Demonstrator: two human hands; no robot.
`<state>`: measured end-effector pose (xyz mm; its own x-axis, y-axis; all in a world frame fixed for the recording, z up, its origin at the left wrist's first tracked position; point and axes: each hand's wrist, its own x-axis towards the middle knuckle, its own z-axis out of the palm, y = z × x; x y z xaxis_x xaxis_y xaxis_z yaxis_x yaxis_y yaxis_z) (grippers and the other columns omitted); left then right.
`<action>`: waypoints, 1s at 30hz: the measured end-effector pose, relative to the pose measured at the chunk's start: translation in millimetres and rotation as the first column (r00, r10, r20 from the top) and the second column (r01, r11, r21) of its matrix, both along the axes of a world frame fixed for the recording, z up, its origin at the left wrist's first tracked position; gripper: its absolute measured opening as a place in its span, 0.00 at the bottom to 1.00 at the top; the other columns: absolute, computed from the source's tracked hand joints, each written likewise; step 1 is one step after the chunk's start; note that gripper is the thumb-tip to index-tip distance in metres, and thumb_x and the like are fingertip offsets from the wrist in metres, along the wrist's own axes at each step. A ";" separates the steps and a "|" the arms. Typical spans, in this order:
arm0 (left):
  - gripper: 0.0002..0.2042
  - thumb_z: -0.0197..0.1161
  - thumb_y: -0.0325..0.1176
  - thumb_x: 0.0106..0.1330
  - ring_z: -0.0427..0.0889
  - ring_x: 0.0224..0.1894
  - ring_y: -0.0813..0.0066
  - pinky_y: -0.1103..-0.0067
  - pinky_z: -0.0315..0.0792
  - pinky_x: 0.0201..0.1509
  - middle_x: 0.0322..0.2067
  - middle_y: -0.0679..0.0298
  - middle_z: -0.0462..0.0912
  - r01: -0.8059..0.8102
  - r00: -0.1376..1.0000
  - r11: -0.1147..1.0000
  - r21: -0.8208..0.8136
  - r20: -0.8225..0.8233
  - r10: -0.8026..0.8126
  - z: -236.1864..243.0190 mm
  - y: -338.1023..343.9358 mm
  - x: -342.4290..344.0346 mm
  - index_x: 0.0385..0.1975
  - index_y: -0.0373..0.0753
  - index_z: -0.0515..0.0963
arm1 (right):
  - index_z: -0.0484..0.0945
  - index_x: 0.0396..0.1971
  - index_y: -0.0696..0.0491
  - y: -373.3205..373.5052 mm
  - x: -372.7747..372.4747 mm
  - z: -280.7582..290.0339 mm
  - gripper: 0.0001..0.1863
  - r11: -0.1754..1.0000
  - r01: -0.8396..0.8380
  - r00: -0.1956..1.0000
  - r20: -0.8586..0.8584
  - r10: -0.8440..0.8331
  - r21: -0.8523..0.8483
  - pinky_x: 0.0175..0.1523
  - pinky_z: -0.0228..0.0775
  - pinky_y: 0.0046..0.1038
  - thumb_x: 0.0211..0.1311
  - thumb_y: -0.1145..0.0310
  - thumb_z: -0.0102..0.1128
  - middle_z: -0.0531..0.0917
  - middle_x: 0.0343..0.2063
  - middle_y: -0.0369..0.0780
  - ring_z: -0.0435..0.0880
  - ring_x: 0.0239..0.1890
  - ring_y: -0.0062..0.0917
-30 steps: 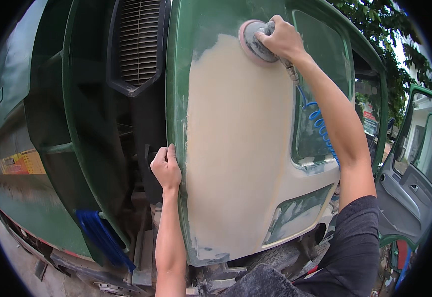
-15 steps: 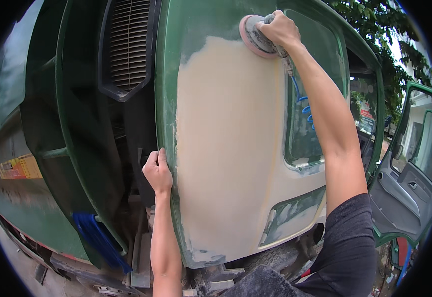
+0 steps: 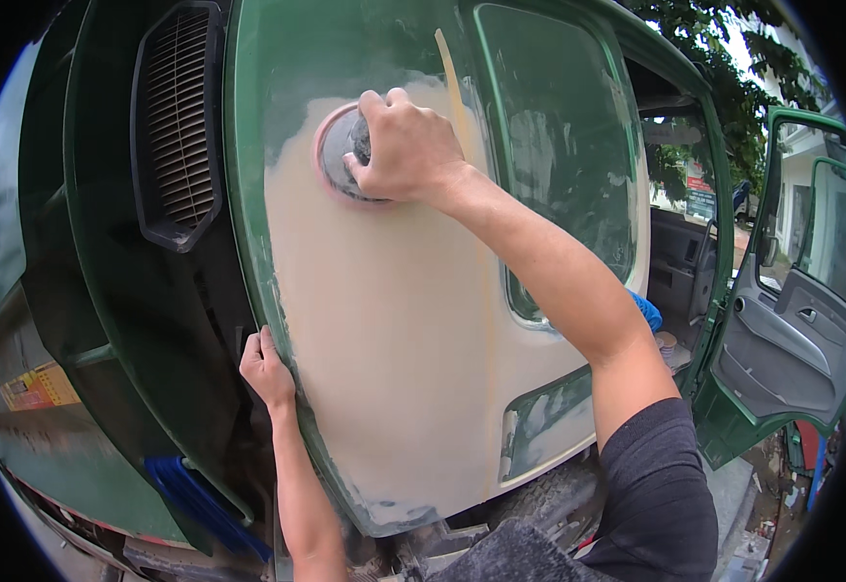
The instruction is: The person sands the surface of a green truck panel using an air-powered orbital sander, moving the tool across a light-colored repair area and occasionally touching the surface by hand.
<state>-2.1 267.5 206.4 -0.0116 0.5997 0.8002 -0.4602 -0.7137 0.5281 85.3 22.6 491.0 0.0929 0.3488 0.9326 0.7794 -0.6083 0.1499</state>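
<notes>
Wrapped right hand (image 3: 408, 145) tight over a disc sander (image 3: 337, 155), with fingers and thumb folded round the body. Set the round pad against the upper left of the beige filler patch (image 3: 384, 320) on the green truck cab's side panel (image 3: 345, 48), near the ragged upper border. Curled left hand (image 3: 268, 371) nearly closed at the panel's rear edge (image 3: 256, 233), with thumb up; could not tell how firmly, with fingertips hidden. Judged as mid-sanding, probably smoothing filler into green paint. Seemed to call next for a flat, evenly pressed sweep along the border, with left hand as brace. Could not tell pad spinning from still. Noted, right of the patch, a green window-shaped recess (image 3: 559, 116) and a lower recess (image 3: 549, 417), both with rims likely to catch the pad on a wide sweep. Spotted blue coil (image 3: 648, 310), likely hose, partly behind right arm (image 3: 549, 252); flagged as possible snag, with any link to the sander hidden. Farther out, logged open cab door (image 3: 782, 335) at right, foliage (image 3: 724, 68) above, slatted grille (image 3: 178, 116) left of the panel, blue bundle (image 3: 195, 495) at lower left.
</notes>
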 end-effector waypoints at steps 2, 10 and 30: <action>0.21 0.56 0.35 0.80 0.57 0.25 0.86 0.79 0.55 0.27 0.19 0.75 0.61 -0.006 0.999 1.000 0.001 -0.051 0.006 -3.8 -2.6 -0.2 0.21 0.34 0.65 | 0.77 0.50 0.58 -8.7 0.4 1.5 0.31 0.999 -0.023 1.000 -0.009 0.023 0.029 0.49 0.82 0.44 0.55 0.50 0.71 0.83 0.43 0.55 0.88 0.45 0.48; 0.22 0.55 0.35 0.80 0.55 0.24 0.85 0.79 0.53 0.27 0.19 0.75 0.59 -0.052 0.999 0.998 -0.033 -0.018 0.051 -0.3 -3.8 13.3 0.20 0.36 0.61 | 0.75 0.45 0.59 -32.1 20.5 -7.6 0.27 0.997 -0.062 0.998 0.005 0.062 0.044 0.46 0.84 0.44 0.54 0.54 0.71 0.81 0.41 0.54 0.88 0.40 0.48; 0.20 0.57 0.36 0.79 0.58 0.25 0.86 0.81 0.56 0.28 0.19 0.75 0.64 -0.016 1.000 0.996 -0.083 0.008 0.017 -5.4 -7.8 12.7 0.22 0.32 0.71 | 0.79 0.48 0.59 -37.5 30.1 61.1 0.27 0.989 -0.046 0.999 0.031 0.042 0.138 0.54 0.81 0.45 0.55 0.54 0.63 0.85 0.45 0.57 0.86 0.49 0.51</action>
<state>10.6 259.6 201.1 -0.0283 0.6633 0.7479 -0.4534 -0.6753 0.5817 115.3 -14.8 552.1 0.0531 0.2189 0.9743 0.8026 -0.5898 0.0888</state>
